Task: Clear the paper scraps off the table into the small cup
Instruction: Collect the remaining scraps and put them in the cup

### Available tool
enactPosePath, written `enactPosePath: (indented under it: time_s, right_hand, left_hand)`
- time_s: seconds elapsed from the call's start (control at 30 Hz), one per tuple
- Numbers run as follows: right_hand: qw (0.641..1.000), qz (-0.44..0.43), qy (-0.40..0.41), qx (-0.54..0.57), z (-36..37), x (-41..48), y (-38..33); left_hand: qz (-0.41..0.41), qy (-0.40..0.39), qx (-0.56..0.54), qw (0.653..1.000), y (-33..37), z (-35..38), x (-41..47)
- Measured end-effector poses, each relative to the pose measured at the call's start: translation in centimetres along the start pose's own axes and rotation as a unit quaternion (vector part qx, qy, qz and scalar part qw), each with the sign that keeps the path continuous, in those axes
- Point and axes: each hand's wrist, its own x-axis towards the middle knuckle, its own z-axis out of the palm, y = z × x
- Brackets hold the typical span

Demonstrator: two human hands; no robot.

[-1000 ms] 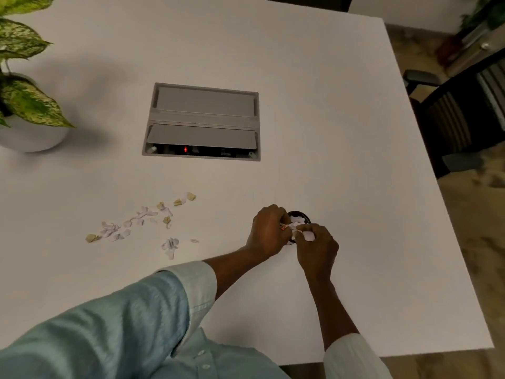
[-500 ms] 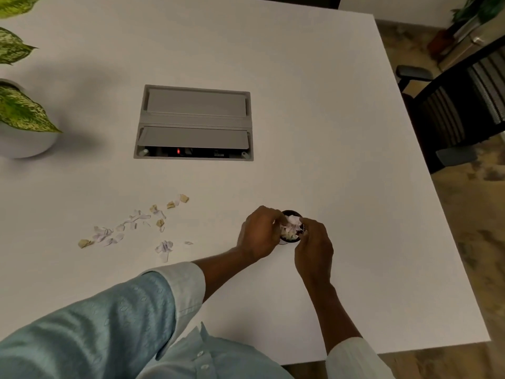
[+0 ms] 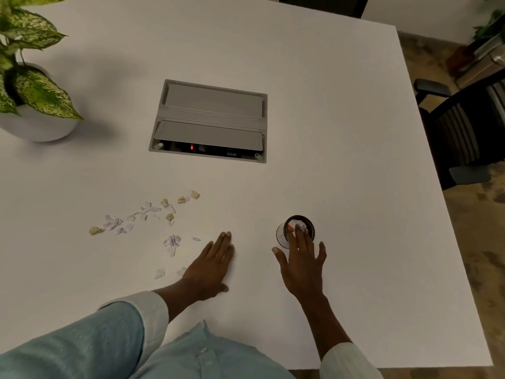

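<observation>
A small clear cup (image 3: 299, 230) with a dark rim stands on the white table (image 3: 341, 132), with crumpled paper inside it. My right hand (image 3: 300, 265) is spread flat, fingers straight, its fingertips over the near edge of the cup. My left hand (image 3: 210, 265) lies flat on the table to the left of the cup, fingers straight and together, holding nothing. Several white, lilac and tan paper scraps (image 3: 142, 217) lie scattered to the left of my left hand. Two scraps (image 3: 159, 273) lie right beside my left wrist.
A grey recessed socket box (image 3: 210, 120) with its lid up sits in the middle of the table. A potted plant in a white pot (image 3: 32, 110) stands at the far left. Dark chairs (image 3: 464, 132) stand beyond the right table edge.
Both hands have let go of the paper at the cup and opened out flat. My left hand moved left, away from the cup. The cup now shows more fully.
</observation>
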Motion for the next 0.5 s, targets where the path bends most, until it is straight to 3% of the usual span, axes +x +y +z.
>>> enactPosePath:
  time_s: [0.23,0.37,0.5]
  right_hand:
    - [1.000,0.013,-0.015,0.016,0.2,1.2,-0.1]
    - [0.995,0.017,0.094,0.027,-0.8,0.9,-1.2]
    - [0.980,-0.054,0.178,0.069,-1.5,0.9,-3.3]
  left_hand:
    - [-0.005,-0.022,0.001,1.000,0.0,0.0,0.3]
    - [0.005,-0.027,-0.044,0.999,-1.2,-0.9,0.2]
    - [0.006,0.012,-0.093,0.996,-2.7,-1.8,-0.4]
